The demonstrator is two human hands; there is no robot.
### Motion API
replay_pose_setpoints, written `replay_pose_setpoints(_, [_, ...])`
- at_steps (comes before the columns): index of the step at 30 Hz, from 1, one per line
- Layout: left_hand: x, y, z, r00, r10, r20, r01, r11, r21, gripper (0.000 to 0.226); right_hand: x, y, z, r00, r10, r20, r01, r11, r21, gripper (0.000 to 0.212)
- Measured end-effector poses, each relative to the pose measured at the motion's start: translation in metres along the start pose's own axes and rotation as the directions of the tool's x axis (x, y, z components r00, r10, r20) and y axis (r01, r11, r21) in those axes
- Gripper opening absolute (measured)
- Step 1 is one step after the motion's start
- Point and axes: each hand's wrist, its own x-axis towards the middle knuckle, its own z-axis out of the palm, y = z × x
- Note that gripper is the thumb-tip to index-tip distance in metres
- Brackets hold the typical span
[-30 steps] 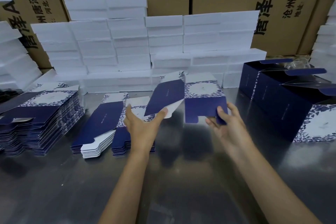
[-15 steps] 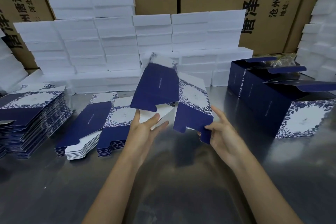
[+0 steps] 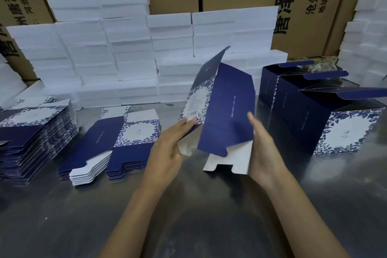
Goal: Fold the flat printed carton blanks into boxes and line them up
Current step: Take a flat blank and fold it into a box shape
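Since the earlier frame, carton blank point(image 3: 222, 111) has swung upright and opened into a sleeve. Left hand point(image 3: 167, 148) pinches its 9 o'clock edge; right hand point(image 3: 261, 148), fingers straight, braces the 3 o'clock side, squaring it above the steel table point(image 3: 188, 216).

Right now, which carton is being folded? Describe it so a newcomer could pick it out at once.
Start at the steel table, between the stacks of flat blanks on the left and the row of finished boxes on the right. The carton is at the middle, between the left hand and right hand. It alone is raised off the table and half opened.
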Motion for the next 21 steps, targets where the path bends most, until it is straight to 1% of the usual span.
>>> replay_pose_setpoints(2, [0.003, -0.006, -0.002, 0.998, 0.027, 0.065, -0.039, 0.98, 0.196, 0.087, 0.002, -0.001, -0.004, 0.996, -0.021, -0.085, 0.022, 1.0, 0.008, 0.037])
replay_pose_setpoints(3, [0.004, -0.006, -0.003, 0.993, 0.0, 0.118, -0.03, 0.967, 0.253, 0.085, 0.002, -0.002, -0.006, 0.991, -0.039, -0.128, 0.036, 0.999, -0.023, 0.032])
replay_pose_setpoints(4, [0.004, -0.006, -0.003, 0.984, -0.048, 0.174, 0.001, 0.965, 0.262, 0.081, 0.002, -0.003, -0.008, 0.986, -0.06, -0.157, 0.051, 0.997, -0.055, 0.028])
replay_pose_setpoints(5, [0.004, -0.004, -0.003, 0.97, -0.098, 0.223, 0.05, 0.976, 0.212, 0.077, 0.003, -0.004, -0.01, 0.982, -0.079, -0.169, 0.066, 0.994, -0.083, 0.026])
replay_pose_setpoints(6, [0.004, -0.002, -0.005, 0.958, -0.143, 0.249, 0.121, 0.988, 0.101, 0.073, 0.003, -0.006, -0.012, 0.98, -0.093, -0.176, 0.076, 0.992, -0.104, 0.027])
replay_pose_setpoints(7, [0.004, 0.001, -0.006, 0.954, -0.183, 0.239, 0.199, 0.979, -0.044, 0.069, 0.004, -0.007, -0.014, 0.978, -0.103, -0.181, 0.082, 0.989, -0.122, 0.028])
replay_pose_setpoints(8, [0.006, 0.003, -0.008, 0.957, -0.227, 0.18, 0.258, 0.951, -0.173, 0.065, 0.003, -0.008, -0.015, 0.978, -0.108, -0.177, 0.085, 0.987, -0.133, 0.029])
replay_pose_setpoints(9, [0.009, 0.003, -0.012, 0.955, -0.283, 0.089, 0.297, 0.923, -0.246, 0.062, 0.004, -0.008, -0.017, 0.982, -0.103, -0.16, 0.081, 0.987, -0.138, 0.029])
replay_pose_setpoints(10, [0.011, 0.002, -0.015, 0.939, -0.344, 0.009, 0.333, 0.901, -0.278, 0.063, 0.004, -0.008, -0.018, 0.987, -0.091, -0.134, 0.072, 0.988, -0.136, 0.03])
replay_pose_setpoints(11, [0.012, 0.002, -0.019, 0.914, -0.404, -0.03, 0.377, 0.876, -0.302, 0.067, 0.004, -0.008, -0.019, 0.992, -0.076, -0.105, 0.061, 0.989, -0.134, 0.03])
replay_pose_setpoints(12, [0.012, 0.0, -0.023, 0.889, -0.458, -0.02, 0.423, 0.837, -0.346, 0.072, 0.003, -0.008, -0.02, 0.995, -0.06, -0.08, 0.049, 0.99, -0.132, 0.031])
replay_pose_setpoints(13, [0.012, -0.005, -0.026, 0.87, -0.492, 0.031, 0.458, 0.783, -0.42, 0.073, 0.004, -0.009, -0.022, 0.997, -0.044, -0.062, 0.035, 0.99, -0.134, 0.033])
replay_pose_setpoints(15, [0.01, -0.015, -0.028, 0.844, -0.502, 0.189, 0.51, 0.642, -0.573, 0.068, 0.004, -0.009, -0.025, 1.0, -0.005, -0.022, 0.002, 0.989, -0.146, 0.041])
replay_pose_setpoints(16, [0.008, -0.02, -0.029, 0.841, -0.485, 0.239, 0.519, 0.597, -0.612, 0.064, 0.003, -0.009, -0.025, 1.0, 0.017, 0.0, -0.016, 0.988, -0.155, 0.045])
replay_pose_setpoints(17, [0.007, -0.022, -0.03, 0.849, -0.466, 0.249, 0.509, 0.597, -0.619, 0.06, 0.003, -0.009, -0.025, 0.999, 0.032, 0.017, -0.029, 0.985, -0.17, 0.046])
replay_pose_setpoints(18, [0.007, -0.023, -0.03, 0.863, -0.447, 0.236, 0.49, 0.623, -0.609, 0.057, 0.002, -0.009, -0.024, 0.999, 0.035, 0.021, -0.03, 0.981, -0.192, 0.046])
replay_pose_setpoints(20, [0.007, -0.025, -0.028, 0.878, -0.42, 0.231, 0.47, 0.664, -0.581, 0.054, 0.001, -0.009, -0.023, 1.0, 0.0, -0.011, -0.003, 0.971, -0.24, 0.045])
replay_pose_setpoints(21, [0.007, -0.026, -0.027, 0.875, -0.414, 0.25, 0.478, 0.659, -0.58, 0.054, 0.001, -0.009, -0.024, 0.999, -0.023, -0.037, 0.012, 0.965, -0.26, 0.044])
